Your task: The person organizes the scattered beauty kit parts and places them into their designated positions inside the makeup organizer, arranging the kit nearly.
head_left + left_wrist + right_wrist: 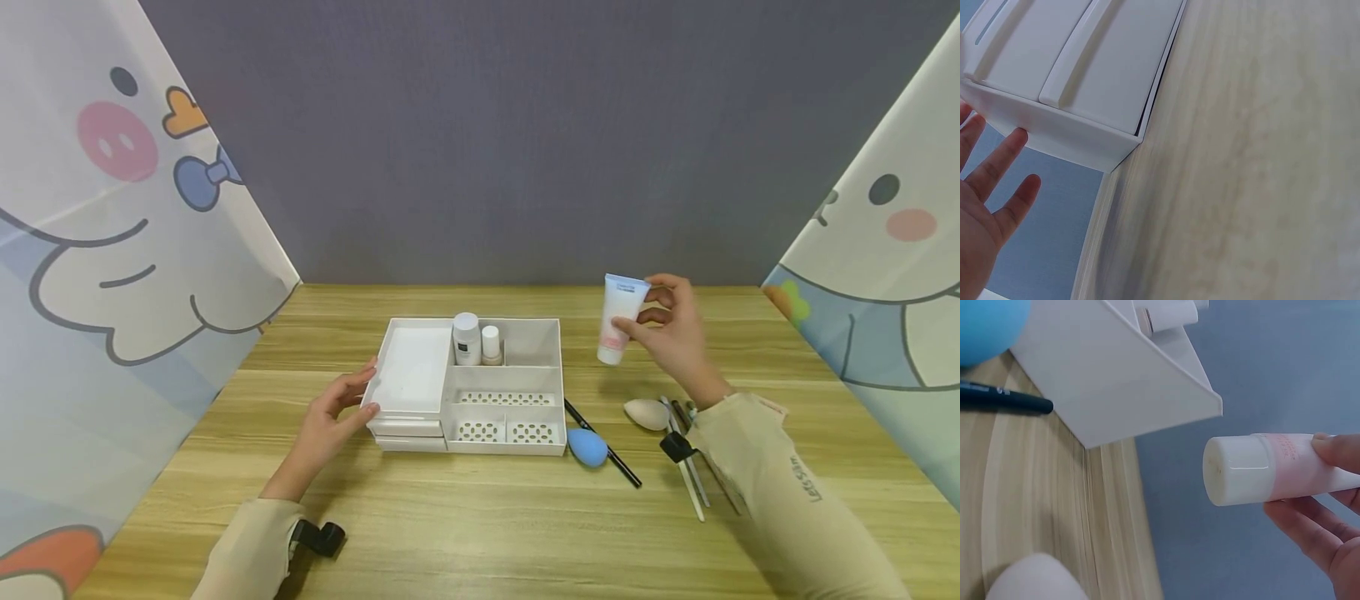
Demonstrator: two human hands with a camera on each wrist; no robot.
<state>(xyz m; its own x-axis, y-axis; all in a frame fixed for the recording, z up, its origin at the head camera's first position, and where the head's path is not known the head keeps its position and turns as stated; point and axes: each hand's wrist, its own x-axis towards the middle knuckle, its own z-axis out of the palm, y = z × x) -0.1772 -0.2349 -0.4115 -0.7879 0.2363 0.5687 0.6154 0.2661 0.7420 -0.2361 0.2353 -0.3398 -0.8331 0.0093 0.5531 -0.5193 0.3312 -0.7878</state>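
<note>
A white desk organizer (465, 448) with drawers on its left side stands in the middle of the table. My left hand (333, 417) touches the organizer's left side, its fingers spread and fairly straight in the left wrist view. To the organizer's right, my right hand (671, 333) pinches a white and pink squeeze tube (622, 312), cap down, above the table. The tube's white cap (1238, 470) shows up close in the right wrist view. Inside the organizer's back row stand a white bottle (467, 342) and a smaller white-capped bottle (491, 346).
Right of the organizer lie a blue makeup sponge (587, 447) and a black pen (624, 470). Farther right are a beige sponge (647, 414) and several brushes (692, 487), partly under the right sleeve. A grey wall (480, 150) rises behind the table.
</note>
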